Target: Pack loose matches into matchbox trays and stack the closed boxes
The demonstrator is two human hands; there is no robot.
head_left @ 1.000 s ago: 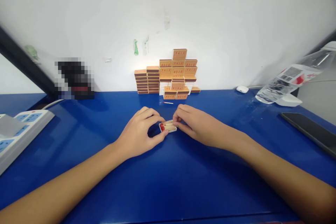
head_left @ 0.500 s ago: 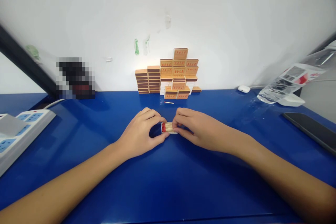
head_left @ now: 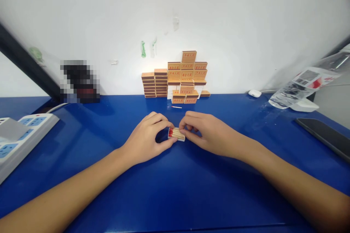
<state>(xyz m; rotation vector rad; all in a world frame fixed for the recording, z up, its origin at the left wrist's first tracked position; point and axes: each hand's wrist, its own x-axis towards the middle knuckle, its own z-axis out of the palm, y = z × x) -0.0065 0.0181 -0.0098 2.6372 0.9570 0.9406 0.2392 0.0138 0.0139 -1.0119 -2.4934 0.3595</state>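
A small white matchbox tray (head_left: 181,139) full of red-headed matches (head_left: 177,133) lies on the blue table, heads toward the left. My left hand (head_left: 149,136) is closed on the tray, thumb along the near side and fingers at the far side. At the right end of the tray, my right hand (head_left: 201,127) is pinched onto the plain ends of the matches; its fingertips hide how many they hold. A single match (head_left: 176,107) lies on the table just beyond, in front of the stacked matchboxes (head_left: 186,75).
Against the wall, two shorter columns of matchboxes (head_left: 155,84) stand left of the built stack. A power strip (head_left: 30,134) lies at the left, near a pixelated dark object (head_left: 82,83). To the right are a white earphone case (head_left: 255,93), a plastic bottle (head_left: 298,83) and a phone (head_left: 324,136).
My right fingers have shifted slightly up and left over the match ends, and the tray's near right corner shows more. The left hand keeps its grip. The view has shifted very slightly.
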